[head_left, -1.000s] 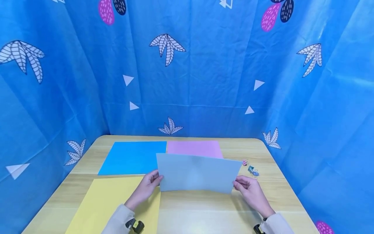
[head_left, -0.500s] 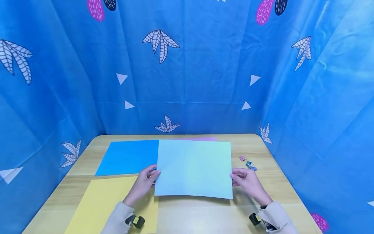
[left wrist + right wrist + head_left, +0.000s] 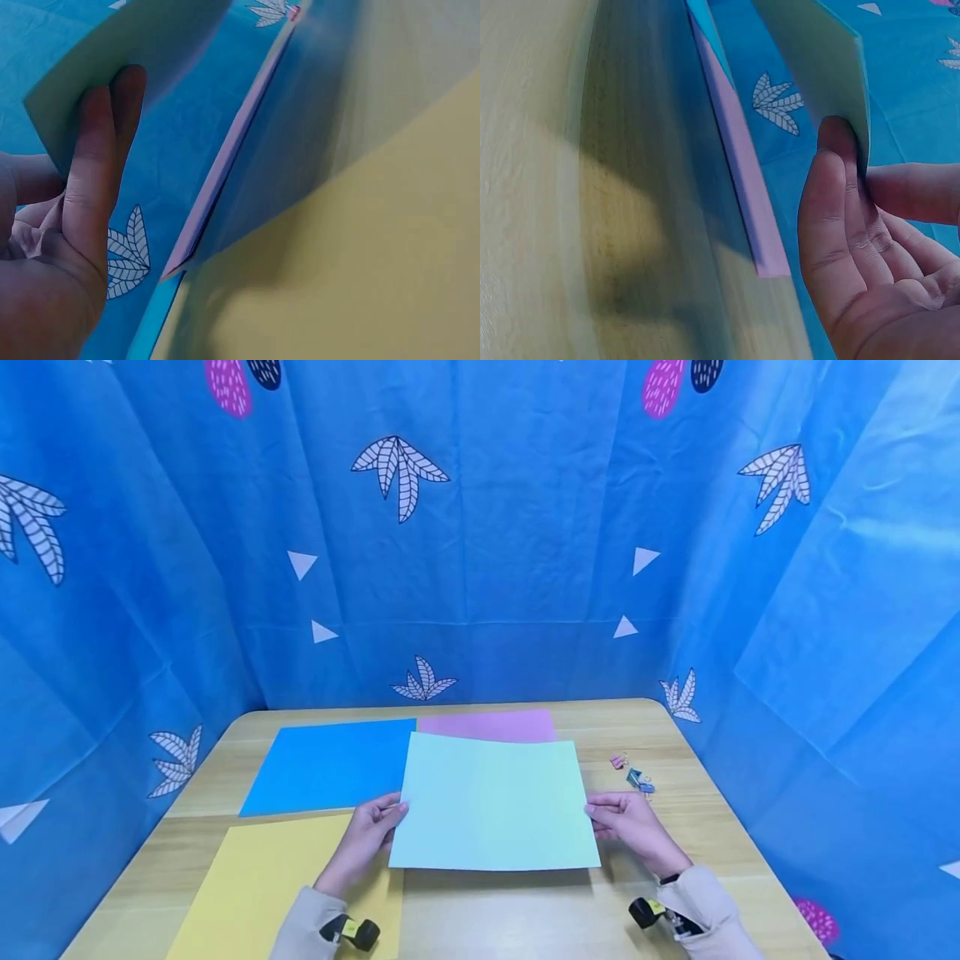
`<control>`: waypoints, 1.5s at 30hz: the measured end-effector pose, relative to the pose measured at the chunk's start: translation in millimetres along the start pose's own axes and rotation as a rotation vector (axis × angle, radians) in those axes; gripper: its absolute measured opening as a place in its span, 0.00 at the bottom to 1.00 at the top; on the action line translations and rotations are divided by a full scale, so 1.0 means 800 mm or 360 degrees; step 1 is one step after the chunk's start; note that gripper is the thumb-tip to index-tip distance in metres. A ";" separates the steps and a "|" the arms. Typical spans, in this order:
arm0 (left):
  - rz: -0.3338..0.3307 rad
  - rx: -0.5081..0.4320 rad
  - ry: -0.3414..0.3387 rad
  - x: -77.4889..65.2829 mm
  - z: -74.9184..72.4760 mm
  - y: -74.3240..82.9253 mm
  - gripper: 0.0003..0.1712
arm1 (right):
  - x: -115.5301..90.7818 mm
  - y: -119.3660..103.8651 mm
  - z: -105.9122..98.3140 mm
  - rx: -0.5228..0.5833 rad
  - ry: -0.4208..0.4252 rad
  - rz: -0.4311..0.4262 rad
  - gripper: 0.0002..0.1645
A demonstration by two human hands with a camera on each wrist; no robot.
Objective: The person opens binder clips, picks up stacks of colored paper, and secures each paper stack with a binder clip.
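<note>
A pale green sheet of paper [image 3: 495, 802] hangs above the table's middle, its near edge tilted down. My left hand [image 3: 367, 839] pinches its left edge between thumb and fingers. At the opposite edge my right hand [image 3: 633, 828] pinches it the same way. Both wrist views show the fingers behind the sheet and the thumb in front. Behind it, partly covered, lies a pink sheet [image 3: 495, 725]. A blue sheet [image 3: 330, 768] lies to its left, and a yellow sheet [image 3: 277, 885] lies under my left forearm.
Several small binder clips, pink [image 3: 618, 762] and teal and blue [image 3: 640, 780], lie on the wooden table [image 3: 495, 918] beyond my right hand. A patterned blue curtain [image 3: 525, 568] encloses the table's back and sides.
The green sheet has turned from steeply foreshortened to showing its broad face, then leaned back and come slightly lower. Both hands kept their hold; the head view shifted a little.
</note>
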State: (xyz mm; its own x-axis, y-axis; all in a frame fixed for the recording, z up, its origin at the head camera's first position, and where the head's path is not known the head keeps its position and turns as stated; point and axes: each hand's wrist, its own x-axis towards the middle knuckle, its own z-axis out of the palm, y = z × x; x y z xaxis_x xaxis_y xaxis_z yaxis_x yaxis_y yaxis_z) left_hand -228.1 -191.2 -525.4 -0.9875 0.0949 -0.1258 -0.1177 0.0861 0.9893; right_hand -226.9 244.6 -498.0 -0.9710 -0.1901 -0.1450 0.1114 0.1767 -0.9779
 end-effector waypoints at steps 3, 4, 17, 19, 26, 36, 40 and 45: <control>-0.0028 -0.0077 0.0020 0.001 0.002 -0.005 0.34 | 0.002 0.003 0.000 0.0021 -0.0013 0.0027 0.26; -0.0035 -0.0091 0.0024 0.001 0.002 -0.006 0.34 | 0.002 0.004 0.000 0.0027 -0.0017 0.0033 0.26; -0.0094 -0.0312 -0.0017 0.000 -0.002 -0.016 0.31 | 0.018 0.007 0.002 0.0034 -0.0049 0.0070 0.26; -0.0073 -0.0317 -0.0011 -0.001 -0.005 -0.014 0.31 | 0.023 0.005 0.000 0.0062 -0.0054 0.0060 0.25; -0.0101 -0.0356 -0.0003 -0.005 -0.011 -0.015 0.29 | 0.034 0.008 -0.023 -0.0073 0.0091 0.0001 0.25; -0.0068 -0.0380 0.0018 -0.005 -0.008 -0.020 0.30 | 0.045 0.008 -0.083 -0.0941 0.0603 -0.0133 0.18; -0.0072 -0.0363 0.0020 -0.009 -0.009 -0.019 0.32 | 0.045 0.014 -0.101 -0.1040 0.0659 -0.0082 0.20; -0.0066 -0.0366 0.0030 -0.011 -0.010 -0.017 0.32 | 0.043 0.023 -0.117 -0.1176 0.0615 -0.0034 0.28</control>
State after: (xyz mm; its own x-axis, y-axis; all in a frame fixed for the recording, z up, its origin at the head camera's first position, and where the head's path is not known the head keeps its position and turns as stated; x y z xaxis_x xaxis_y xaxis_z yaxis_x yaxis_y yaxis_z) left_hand -218.6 -201.2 -537.1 -0.9829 0.0774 -0.1674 -0.1769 -0.1390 0.9744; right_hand -278.2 332.0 -506.9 -0.9905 0.1203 0.0662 0.0553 0.7905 -0.6100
